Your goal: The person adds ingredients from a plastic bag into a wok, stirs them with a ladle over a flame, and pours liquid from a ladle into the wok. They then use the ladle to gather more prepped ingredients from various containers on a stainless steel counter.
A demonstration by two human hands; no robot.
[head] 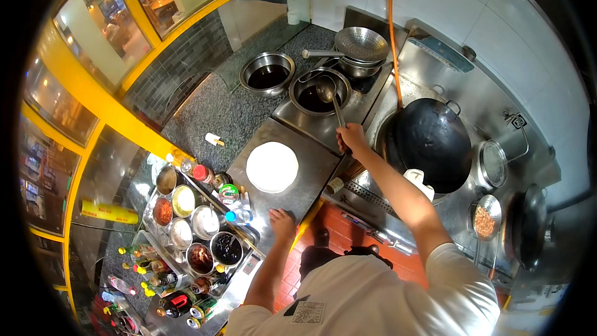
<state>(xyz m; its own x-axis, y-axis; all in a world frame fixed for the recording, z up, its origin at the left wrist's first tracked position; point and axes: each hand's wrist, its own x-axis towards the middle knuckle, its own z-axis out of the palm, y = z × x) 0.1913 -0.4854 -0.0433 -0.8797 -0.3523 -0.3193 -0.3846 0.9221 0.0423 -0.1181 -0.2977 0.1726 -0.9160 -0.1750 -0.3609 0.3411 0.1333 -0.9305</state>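
Note:
My right hand (351, 138) grips the handle of a metal ladle (326, 88), whose bowl is over a steel pot of dark liquid (302, 85). Near the steel counter's edge, my left hand (282, 222) rests with nothing seen in it; its fingers are partly spread. A round white plate (272, 167) lies on the steel counter between the two hands. Right of my right hand, a large black wok (433, 142) stands tilted at the stove, a white cloth (418, 184) at its lower rim.
A second pot of dark liquid (267, 74) and a perforated strainer (362, 45) sit at the back. Several seasoning bowls (205, 222), jars and bottles (177, 303) crowd the left. A ladle with browned food (485, 218) lies at the right. An orange hose (393, 32) hangs beside the wok.

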